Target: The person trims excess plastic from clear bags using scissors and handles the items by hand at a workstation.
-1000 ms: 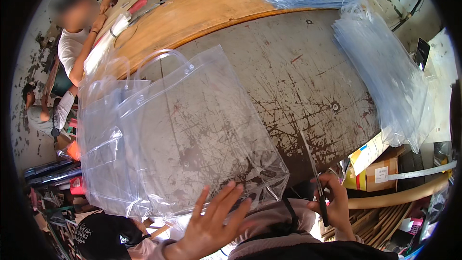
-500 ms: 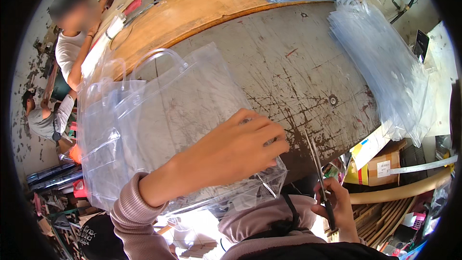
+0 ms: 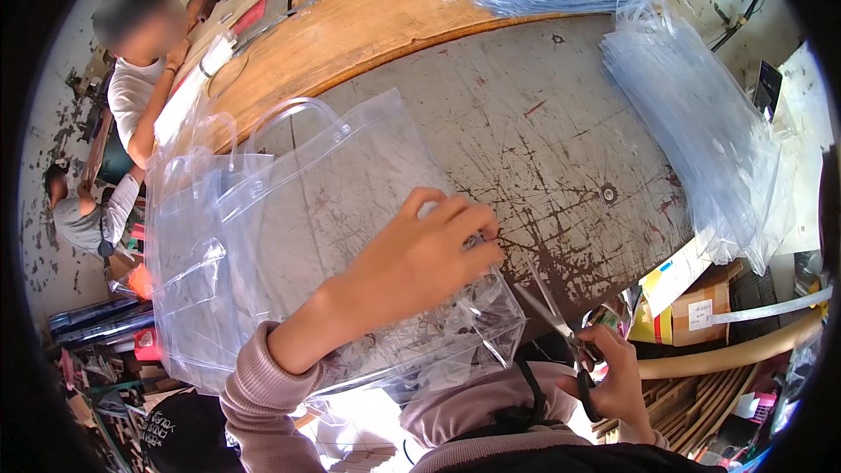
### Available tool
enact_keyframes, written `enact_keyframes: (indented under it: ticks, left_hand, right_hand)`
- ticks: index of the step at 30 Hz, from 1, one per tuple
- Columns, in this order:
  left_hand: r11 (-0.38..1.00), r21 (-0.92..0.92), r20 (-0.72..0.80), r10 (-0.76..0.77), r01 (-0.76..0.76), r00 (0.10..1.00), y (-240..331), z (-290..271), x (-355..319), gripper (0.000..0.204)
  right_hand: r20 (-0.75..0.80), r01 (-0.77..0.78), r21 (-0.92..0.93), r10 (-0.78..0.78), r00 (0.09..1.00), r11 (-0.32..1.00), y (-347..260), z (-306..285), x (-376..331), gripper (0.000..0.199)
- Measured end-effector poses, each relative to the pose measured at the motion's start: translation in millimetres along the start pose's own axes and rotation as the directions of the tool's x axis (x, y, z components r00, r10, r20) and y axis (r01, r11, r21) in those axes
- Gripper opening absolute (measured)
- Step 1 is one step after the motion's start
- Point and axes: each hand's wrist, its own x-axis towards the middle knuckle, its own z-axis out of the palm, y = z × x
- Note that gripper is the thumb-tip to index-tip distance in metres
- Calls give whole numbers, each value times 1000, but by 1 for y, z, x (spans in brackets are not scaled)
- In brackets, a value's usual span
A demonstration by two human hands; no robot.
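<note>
I see my left hand (image 3: pixel 420 258) pressed flat, fingers spread, on the clear plastic handled bag (image 3: pixel 307 236) lying on the worn grey table (image 3: pixel 561 140), while my right hand (image 3: pixel 613 377) grips scissors (image 3: pixel 552 311) just beside the bag's near corner

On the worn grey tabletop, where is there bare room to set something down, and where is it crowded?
Bare patch: the scratched grey tabletop between the clear handled bag under the left hand and the stack of clear bags at the right edge. The orange wooden board behind is also mostly bare. Crowded: the near edge, where the right hand holds scissors, and the left side.
</note>
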Motion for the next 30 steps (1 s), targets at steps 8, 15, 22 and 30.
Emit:
enact_keyframes:
  ticks: [8,15,22,30]
  left_hand:
    - [999,-40,1,14,-14,1000,0,-9,14,17]
    - [982,-146,129,137,-118,982,13,-4,22,15]
    - [977,-102,161,201,-186,966,10,2,26,12]
    - [971,-33,153,238,-235,959,13,6,26,9]
  right_hand:
    - [-100,-9,-363,-30,995,932,-25,8,-3,46]
    - [-113,54,-493,-126,986,868,-25,12,4,44]
    - [-135,56,-500,-142,981,864,-25,14,5,44]
    - [-154,38,-559,-149,977,828,-32,13,6,48]
